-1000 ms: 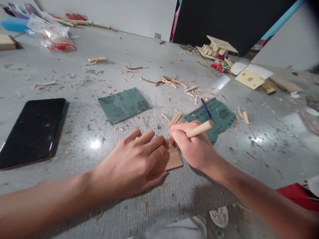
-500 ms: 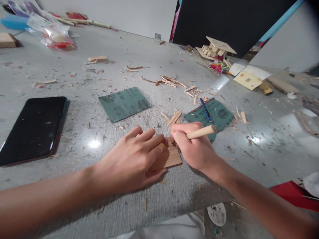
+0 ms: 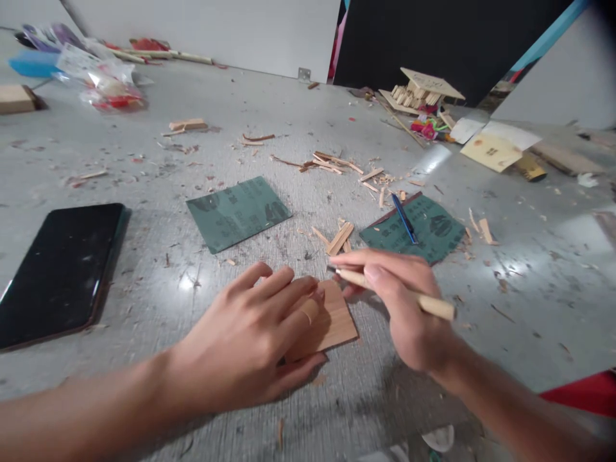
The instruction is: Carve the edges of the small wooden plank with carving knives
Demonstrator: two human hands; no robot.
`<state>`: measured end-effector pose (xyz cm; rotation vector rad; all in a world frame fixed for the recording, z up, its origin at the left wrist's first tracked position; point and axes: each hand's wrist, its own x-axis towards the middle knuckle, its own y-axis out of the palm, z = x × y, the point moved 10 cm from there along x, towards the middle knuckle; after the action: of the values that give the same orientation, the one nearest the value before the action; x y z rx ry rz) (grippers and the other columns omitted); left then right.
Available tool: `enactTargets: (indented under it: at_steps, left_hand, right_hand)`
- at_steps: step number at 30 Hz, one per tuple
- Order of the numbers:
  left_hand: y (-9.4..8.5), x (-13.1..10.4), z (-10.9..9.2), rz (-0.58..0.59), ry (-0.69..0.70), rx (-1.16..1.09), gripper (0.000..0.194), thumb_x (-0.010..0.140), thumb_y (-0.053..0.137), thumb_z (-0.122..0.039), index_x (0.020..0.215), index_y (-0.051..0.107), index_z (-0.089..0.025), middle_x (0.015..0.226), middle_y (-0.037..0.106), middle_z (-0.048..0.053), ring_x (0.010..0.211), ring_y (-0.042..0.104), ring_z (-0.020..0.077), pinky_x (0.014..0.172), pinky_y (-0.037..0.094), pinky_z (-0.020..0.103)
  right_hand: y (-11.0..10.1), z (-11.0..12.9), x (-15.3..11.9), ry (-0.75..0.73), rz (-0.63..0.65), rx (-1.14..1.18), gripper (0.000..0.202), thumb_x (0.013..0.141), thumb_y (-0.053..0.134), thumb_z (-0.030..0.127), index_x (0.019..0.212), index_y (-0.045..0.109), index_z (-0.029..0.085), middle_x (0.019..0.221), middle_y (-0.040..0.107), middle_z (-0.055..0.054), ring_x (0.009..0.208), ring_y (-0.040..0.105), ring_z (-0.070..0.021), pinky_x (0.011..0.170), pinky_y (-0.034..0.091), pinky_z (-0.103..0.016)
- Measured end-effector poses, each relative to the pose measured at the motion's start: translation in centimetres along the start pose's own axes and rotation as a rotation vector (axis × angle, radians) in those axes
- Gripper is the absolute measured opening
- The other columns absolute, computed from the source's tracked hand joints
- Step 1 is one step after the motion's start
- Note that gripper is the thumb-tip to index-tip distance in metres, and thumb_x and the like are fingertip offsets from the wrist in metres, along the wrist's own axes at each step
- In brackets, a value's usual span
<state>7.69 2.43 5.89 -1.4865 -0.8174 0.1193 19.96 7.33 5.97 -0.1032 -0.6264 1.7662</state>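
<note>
My left hand (image 3: 262,330) grips a small flat piece of wood (image 3: 337,321) against the table, its fingers over the top and its thumb along the near edge. The fingers hide the left part of the wood. In my right hand (image 3: 409,301) is a carving tool with a pale round wooden handle (image 3: 436,306). Its short dark metal tip points left, just above the far edge of the wood; whether it touches cannot be made out. Small wood offcuts (image 3: 340,237) lie just beyond the piece.
Two green sandpaper sheets (image 3: 235,212) lie beyond my hands, the right one with a blue pen (image 3: 404,219) on it. A black phone (image 3: 62,269) lies at left. Shavings litter the grey table (image 3: 158,179). Farther back stand a small wooden model (image 3: 423,90) and plastic bags (image 3: 110,86).
My right hand has drawn back to the right and opened its hold slightly, bringing the tool's tip into sight. The left hand keeps the wood in place. The view has shifted slightly.
</note>
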Motion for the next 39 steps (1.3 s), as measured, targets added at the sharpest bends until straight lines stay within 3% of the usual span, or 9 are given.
enactTargets:
  at_steps: [6,14,17,29,34,39]
  left_hand:
    - [0.0,0.0,0.1,0.004,-0.011,-0.04,0.038,0.093,0.06,-0.043,0.114,0.064,-0.011,0.115,0.072,0.011,0.091,0.064,0.0282,0.073,0.044,0.045]
    - [0.1,0.1,0.2,-0.017,-0.06,-0.032,0.043,0.092,0.063,-0.042,0.119,0.062,-0.009,0.116,0.073,0.011,0.09,0.064,0.0252,0.074,0.048,0.044]
    - [0.0,0.1,0.2,-0.028,-0.057,-0.03,0.042,0.092,0.062,-0.042,0.119,0.061,-0.009,0.116,0.073,0.011,0.091,0.065,0.0253,0.074,0.048,0.044]
    - [0.1,0.3,-0.1,-0.018,-0.054,-0.021,0.04,0.09,0.065,-0.039,0.116,0.061,-0.009,0.115,0.072,0.01,0.089,0.063,0.0239,0.072,0.048,0.042]
    - [0.1,0.5,-0.4,-0.009,-0.049,0.018,0.035,0.094,0.058,-0.038,0.112,0.066,-0.01,0.109,0.073,0.01,0.087,0.062,0.0247,0.069,0.049,0.043]
    - [0.8,0.4,-0.7,0.05,-0.022,0.077,0.03,0.092,0.061,-0.036,0.109,0.07,-0.013,0.112,0.073,0.008,0.09,0.064,0.0265,0.066,0.048,0.043]
  right_hand:
    - [0.6,2.1,-2.4,-0.163,0.003,-0.175,0.025,0.093,0.05,0.013,0.109,0.067,0.021,0.085,0.069,0.0,0.073,0.064,-0.0117,0.066,0.05,-0.027]
    - [0.8,2.9,-2.7,-0.271,-0.03,-0.32,0.028,0.09,0.046,0.006,0.107,0.062,0.02,0.092,0.073,-0.007,0.085,0.07,-0.0178,0.066,0.057,-0.029]
    - [0.6,3.4,-2.8,-0.319,-0.063,-0.366,0.031,0.086,0.046,0.003,0.106,0.061,0.023,0.089,0.074,-0.006,0.078,0.071,-0.0182,0.061,0.058,-0.029]
    - [0.9,3.7,-2.9,-0.333,-0.058,-0.412,0.032,0.081,0.047,-0.001,0.1,0.061,0.021,0.086,0.073,-0.005,0.074,0.07,-0.0146,0.063,0.059,-0.024]
    - [1.8,3.9,-3.0,-0.359,-0.026,-0.446,0.028,0.079,0.049,-0.003,0.093,0.062,0.017,0.085,0.071,-0.007,0.076,0.069,-0.0182,0.064,0.058,-0.03]
    - [2.6,4.3,-3.3,-0.381,-0.025,-0.498,0.018,0.084,0.051,0.002,0.081,0.062,0.015,0.081,0.069,-0.008,0.073,0.063,-0.0189,0.064,0.055,-0.034]
